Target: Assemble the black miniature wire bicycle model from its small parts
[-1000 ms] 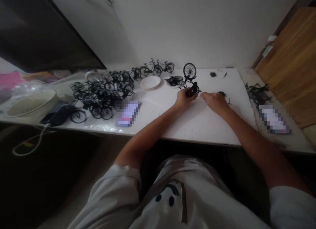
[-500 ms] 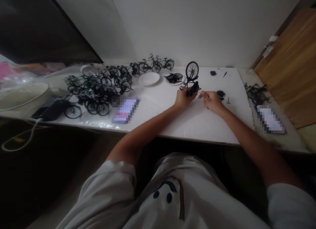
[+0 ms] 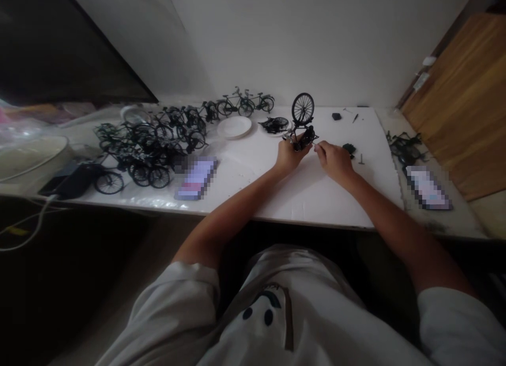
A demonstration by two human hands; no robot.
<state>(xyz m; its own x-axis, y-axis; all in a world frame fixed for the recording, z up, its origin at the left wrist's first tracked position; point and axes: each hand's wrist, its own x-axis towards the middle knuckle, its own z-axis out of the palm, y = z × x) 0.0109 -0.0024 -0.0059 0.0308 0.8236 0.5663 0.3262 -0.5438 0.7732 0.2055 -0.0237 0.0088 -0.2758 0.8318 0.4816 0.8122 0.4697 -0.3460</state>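
Note:
My left hand [image 3: 290, 156] is closed around a black model bicycle [image 3: 303, 131], held just above the white board. One spoked wheel [image 3: 303, 109] of the model points up, away from me. At the right side of the model is my right hand [image 3: 331, 158], its thumb and fingertips pinched together close to the frame. Whatever sits in that pinch is too small to make out. Just beyond the right hand lie a small dark clump of parts [image 3: 348, 149] and a small T-shaped tool [image 3: 361, 159].
Many finished-looking model bicycles [image 3: 154, 139] crowd the left of the table. Behind my hands are a white plate [image 3: 234, 127] and a plate of dark parts [image 3: 276, 126]. Phones lie left [image 3: 196, 177] and right [image 3: 427, 188]. More dark parts [image 3: 406, 147] lie by the wooden panel.
My right hand has come closer to the model bicycle, and its fingers have drawn together at the frame. The view has shifted slightly.

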